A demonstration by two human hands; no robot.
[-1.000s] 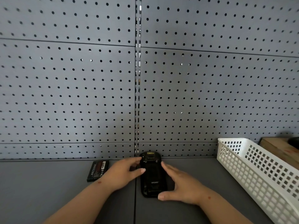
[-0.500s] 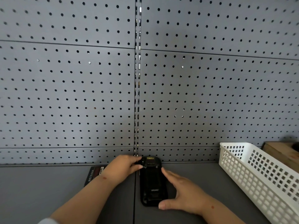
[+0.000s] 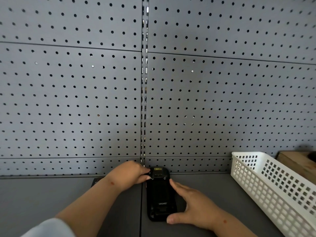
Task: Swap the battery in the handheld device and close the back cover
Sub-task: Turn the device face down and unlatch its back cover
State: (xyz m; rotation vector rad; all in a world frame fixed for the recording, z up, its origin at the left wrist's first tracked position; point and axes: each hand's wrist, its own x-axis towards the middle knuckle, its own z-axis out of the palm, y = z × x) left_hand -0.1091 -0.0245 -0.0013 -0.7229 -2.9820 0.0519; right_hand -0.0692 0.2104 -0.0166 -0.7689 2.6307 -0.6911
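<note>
A black handheld device [image 3: 160, 195] lies back-up on the grey shelf, its top end toward the pegboard and its back cover on. My left hand [image 3: 127, 175] presses its fingertips against the device's top left corner. My right hand [image 3: 193, 204] cups the right side, thumb at the bottom end and fingers along the edge. A spare black battery [image 3: 96, 181] lies to the left; my left forearm hides most of it.
A white perforated basket [image 3: 273, 185] stands at the right, a wooden box [image 3: 297, 161] behind it. A grey pegboard wall [image 3: 85, 100] rises right behind the device. The grey shelf [image 3: 42, 202] stretches to the left.
My left hand slid up from the device's upper left side to its top corner, covering more of the spare battery. The right hand stayed on the right side. The camera dipped slightly.
</note>
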